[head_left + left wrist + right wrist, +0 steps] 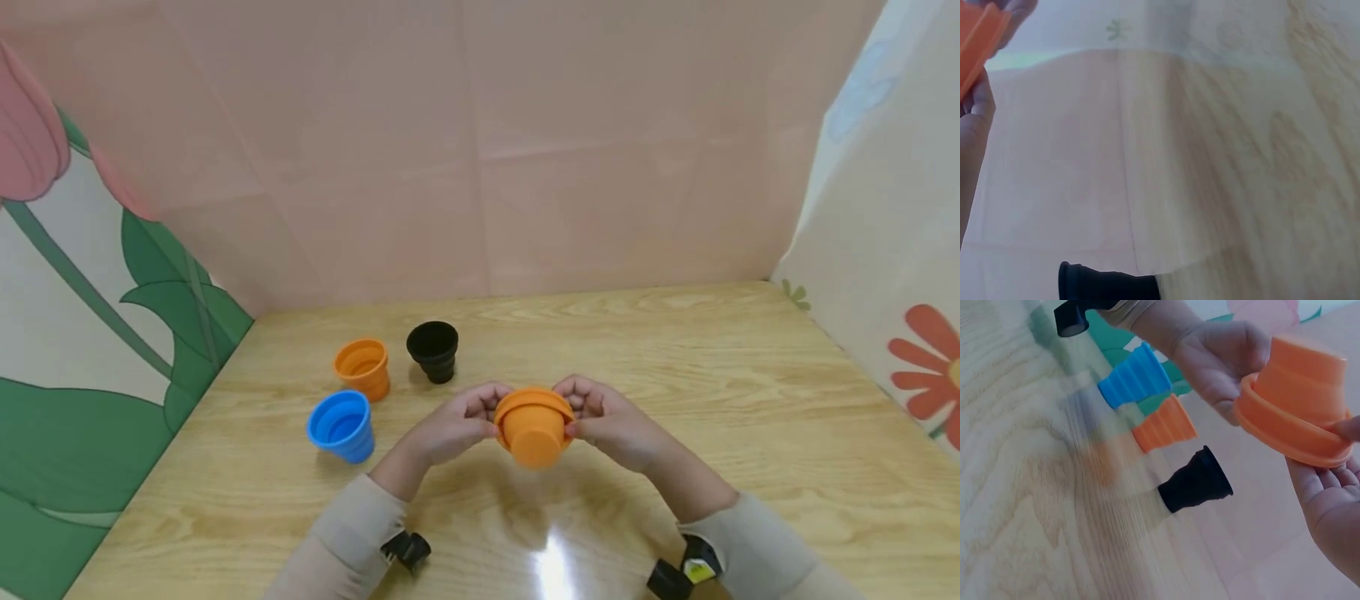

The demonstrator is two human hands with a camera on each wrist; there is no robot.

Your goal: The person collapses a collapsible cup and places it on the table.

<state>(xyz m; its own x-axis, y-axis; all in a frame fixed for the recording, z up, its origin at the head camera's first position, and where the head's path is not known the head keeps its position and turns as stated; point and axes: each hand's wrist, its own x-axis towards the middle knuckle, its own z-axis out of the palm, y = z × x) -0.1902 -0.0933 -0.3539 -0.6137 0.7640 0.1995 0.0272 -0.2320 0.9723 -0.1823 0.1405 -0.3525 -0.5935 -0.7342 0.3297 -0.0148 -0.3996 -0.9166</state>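
An orange collapsible cup (536,429) is held up over the table between both hands, its narrow base tilted toward me. Its rim section is folded back as a wide ring around the body, plain in the right wrist view on the same cup (1300,375). My left hand (461,423) pinches the ring's left side between thumb and fingers. On the opposite side my right hand (611,425) grips the ring, thumb toward the base. In the left wrist view only part of the orange cup (979,44) shows at the edge.
Left of the hands stand a blue cup (342,427), another orange cup (363,369) and a black cup (433,352), all upright and extended. A pink backdrop (480,167) rises behind the wooden table (712,375), with patterned panels at both sides.
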